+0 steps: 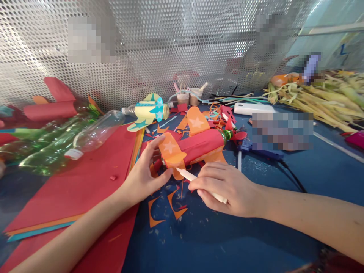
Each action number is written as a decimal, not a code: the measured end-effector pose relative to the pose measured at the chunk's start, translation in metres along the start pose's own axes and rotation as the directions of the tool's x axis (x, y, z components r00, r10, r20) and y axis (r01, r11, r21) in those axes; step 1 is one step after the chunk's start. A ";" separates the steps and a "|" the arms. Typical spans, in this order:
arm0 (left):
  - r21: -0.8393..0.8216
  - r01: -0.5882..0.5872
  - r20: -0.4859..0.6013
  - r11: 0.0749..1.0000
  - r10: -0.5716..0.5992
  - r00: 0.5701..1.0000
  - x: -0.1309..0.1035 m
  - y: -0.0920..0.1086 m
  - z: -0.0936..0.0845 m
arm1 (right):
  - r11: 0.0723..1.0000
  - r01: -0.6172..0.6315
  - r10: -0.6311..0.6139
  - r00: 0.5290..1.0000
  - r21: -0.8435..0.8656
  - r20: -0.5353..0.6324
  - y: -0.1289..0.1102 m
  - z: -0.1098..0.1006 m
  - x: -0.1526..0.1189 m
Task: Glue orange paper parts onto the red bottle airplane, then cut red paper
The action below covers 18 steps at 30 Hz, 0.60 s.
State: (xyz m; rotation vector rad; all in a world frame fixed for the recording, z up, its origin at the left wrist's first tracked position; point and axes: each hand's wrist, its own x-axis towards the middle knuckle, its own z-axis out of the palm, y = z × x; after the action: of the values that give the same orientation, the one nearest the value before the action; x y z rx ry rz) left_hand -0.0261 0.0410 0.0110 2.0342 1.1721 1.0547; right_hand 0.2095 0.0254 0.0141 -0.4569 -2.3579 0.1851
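Note:
A toy plane made from a green bottle wrapped in red paper point(201, 143) lies in the middle of the table. Orange paper wings point(196, 120) with pale stars stick out from it, and an orange tail piece point(170, 147) covers its near left end. My left hand point(146, 170) grips that left end, thumb at the orange paper and fingers partly hidden behind it. Between the fingers and thumb of my right hand point(227, 185) is a white marker point(196, 180). Its pale tip touches or nearly touches the lower lobe of the orange tail.
Red paper sheets point(85, 185) stack at left, beneath clear and green bottles point(54, 148). A yellow bottle plane point(145, 110), paper scraps point(176, 204) and small cups point(195, 96) surround the work. A blue glue gun point(260, 149) with a cord and dried husks point(321, 100) are at right.

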 end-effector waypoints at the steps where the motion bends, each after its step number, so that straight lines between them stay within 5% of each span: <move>1: -0.001 0.001 0.000 1.000 -0.001 1.000 0.000 0.000 0.000 | 1.000 -0.002 0.002 1.000 0.001 0.001 0.000 0.000 0.000; 18: -0.011 0.047 0.007 0.999 -0.047 0.999 0.000 0.000 0.000 | 1.000 -0.007 0.007 1.000 0.000 0.018 -0.001 0.000 0.000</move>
State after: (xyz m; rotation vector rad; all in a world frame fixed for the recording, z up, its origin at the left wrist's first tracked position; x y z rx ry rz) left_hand -0.0265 0.0407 0.0110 1.9904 1.2016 1.0286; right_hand 0.2092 0.0250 0.0144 -0.4657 -2.3740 0.1934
